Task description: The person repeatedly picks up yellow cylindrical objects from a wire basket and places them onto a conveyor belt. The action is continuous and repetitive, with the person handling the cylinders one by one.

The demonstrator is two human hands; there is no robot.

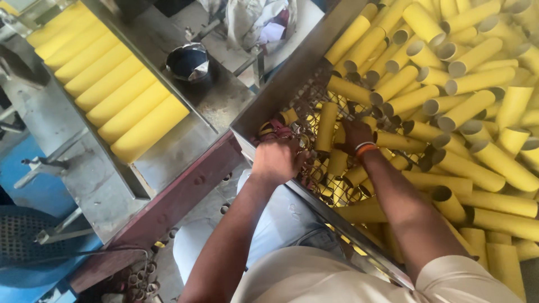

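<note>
The left hand (276, 160) is closing its grip over the near corner of the mesh (314, 120), fingers curled into the wire; whether it is also pinching a tube there cannot be told. The right hand (355, 134), wearing an orange band (365, 148) at the wrist, is reaching onto the mesh, its grip turned away so its opening cannot be told; it is touching a short tube (326, 126) standing on the mesh. Beyond the mesh, loose yellow tubes (471, 106) are piling in the metal bin (281, 84). Left of the bin, a row of long tubes (120, 98) is lying side by side on the surface (185, 148). Judged step: sorting tubes at the mesh. The next move is calling for a firm pinch on one tube, clear of the wire.
</note>
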